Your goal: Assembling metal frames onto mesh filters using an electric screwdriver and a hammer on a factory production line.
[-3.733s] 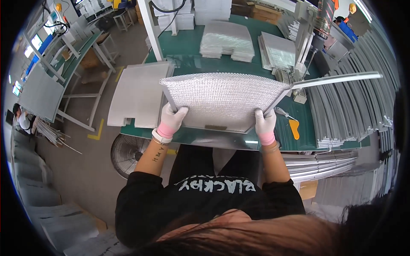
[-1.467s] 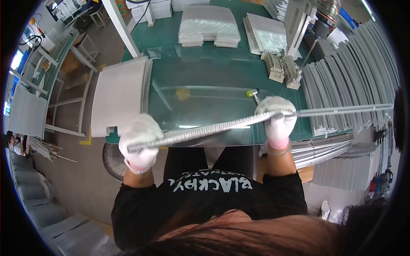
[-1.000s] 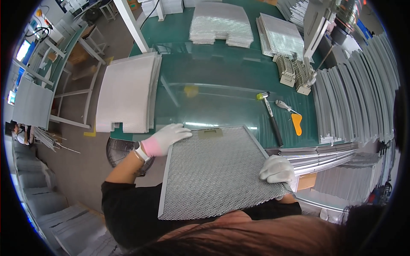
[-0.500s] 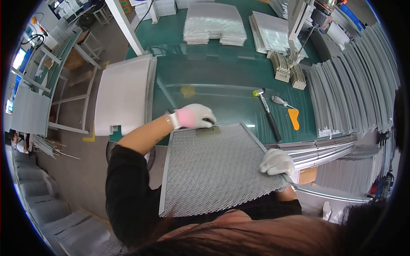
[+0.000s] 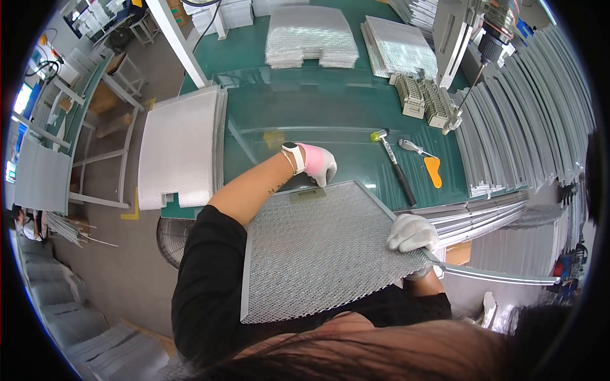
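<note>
— Change?
— Left hand [image 5: 322, 168] shifted right along the far edge of metal mesh panel [image 5: 318, 254]; hold cannot be told
— Panel?
— By green workbench [image 5: 286, 105], right hand [image 5: 412, 233] clamped on it; far edge apparently under attention

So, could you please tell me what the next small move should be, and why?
I would probably shift the left hand to the near edge of the mesh panel: that edge looks unframed, the metal strip juts out past the right corner, and the right hand grips the panel beside that corner.
</note>
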`<control>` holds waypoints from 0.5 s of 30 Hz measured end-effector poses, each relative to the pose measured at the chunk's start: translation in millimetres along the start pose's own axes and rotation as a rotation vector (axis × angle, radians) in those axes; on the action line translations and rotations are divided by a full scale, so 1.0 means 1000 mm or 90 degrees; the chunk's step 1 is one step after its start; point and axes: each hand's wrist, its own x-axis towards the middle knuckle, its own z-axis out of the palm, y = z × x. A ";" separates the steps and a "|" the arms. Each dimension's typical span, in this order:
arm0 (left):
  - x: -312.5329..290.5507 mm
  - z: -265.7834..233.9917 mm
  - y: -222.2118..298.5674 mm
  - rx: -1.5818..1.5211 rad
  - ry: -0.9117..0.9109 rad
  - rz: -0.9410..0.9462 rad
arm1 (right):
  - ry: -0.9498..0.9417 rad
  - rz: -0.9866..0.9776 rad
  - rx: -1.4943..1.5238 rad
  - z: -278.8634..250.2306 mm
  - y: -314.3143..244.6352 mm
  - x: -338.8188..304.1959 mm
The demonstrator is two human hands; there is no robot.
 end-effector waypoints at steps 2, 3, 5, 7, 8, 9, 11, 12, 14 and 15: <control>-0.002 -0.004 0.011 0.012 -0.006 -0.033 | 0.010 0.012 0.015 0.001 0.001 -0.002; -0.005 -0.006 0.017 0.024 -0.013 -0.065 | 0.020 0.024 0.028 0.001 0.001 -0.002; -0.024 0.000 0.011 0.010 0.057 -0.022 | 0.004 0.018 0.039 -0.001 0.004 0.002; -0.056 0.002 0.008 -0.035 0.179 0.074 | -0.011 0.010 0.042 -0.005 0.009 0.010; -0.079 -0.003 0.013 -0.068 0.227 0.131 | 0.003 -0.011 0.048 -0.008 0.014 0.014; -0.118 -0.009 0.023 -0.138 0.243 0.201 | 0.015 -0.035 0.069 -0.009 0.021 0.018; -0.183 0.003 0.019 -0.383 0.255 0.546 | 0.061 -0.012 0.018 -0.006 0.029 0.036; -0.194 0.021 0.003 -0.342 0.296 0.745 | 0.039 -0.003 0.002 -0.014 0.037 0.044; -0.237 0.033 0.053 -0.253 0.478 0.749 | 0.029 -0.001 -0.054 -0.024 0.040 0.066; -0.248 0.055 0.059 -0.237 0.643 0.654 | 0.034 0.004 -0.098 -0.021 0.042 0.080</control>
